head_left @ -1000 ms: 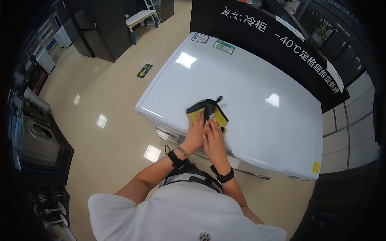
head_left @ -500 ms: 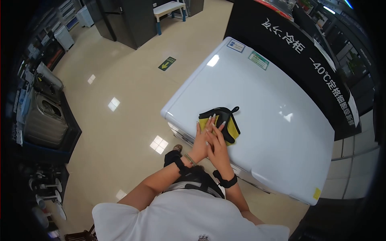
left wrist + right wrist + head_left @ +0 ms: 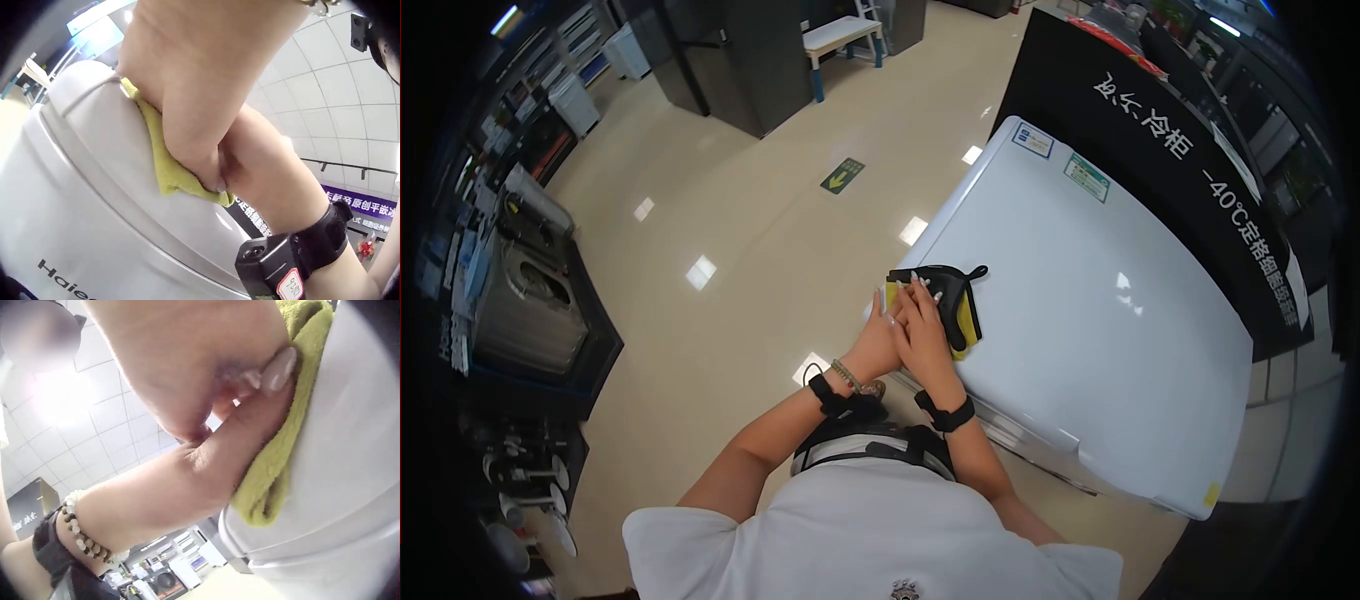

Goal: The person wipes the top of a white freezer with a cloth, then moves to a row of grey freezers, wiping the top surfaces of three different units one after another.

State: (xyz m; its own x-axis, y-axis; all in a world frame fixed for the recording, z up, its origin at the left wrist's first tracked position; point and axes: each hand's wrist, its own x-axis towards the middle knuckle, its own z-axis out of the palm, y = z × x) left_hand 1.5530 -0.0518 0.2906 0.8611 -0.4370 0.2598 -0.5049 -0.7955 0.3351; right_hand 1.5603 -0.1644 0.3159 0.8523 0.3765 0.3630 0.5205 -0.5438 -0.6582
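Note:
A folded microfibre cloth, black and grey on top with yellow beneath point(image 3: 968, 322), lies at the near left corner of a white chest freezer's lid point(image 3: 1080, 330). My left hand point(image 3: 874, 343) rests on it with fingers extended. Over those fingers lies my right hand point(image 3: 924, 340), its straight fingers pressing down on the cloth. In the left wrist view the yellow cloth point(image 3: 167, 164) bends over the lid's rounded edge under the hand. The right wrist view shows its yellow fold point(image 3: 265, 494) between the left hand and the white surface.
Behind the lid stands a black sign board point(image 3: 1160, 150) with white lettering. Two stickers lie at the lid's far end, the green one point(image 3: 1087, 177) nearer. A dark refrigerator point(image 3: 735, 70) and a small white bench point(image 3: 843, 36) stand across the tiled floor.
Both hands have slid the cloth leftward over the lid, from well inside it to the near left corner. The head view has shifted, so the freezer sits farther right.

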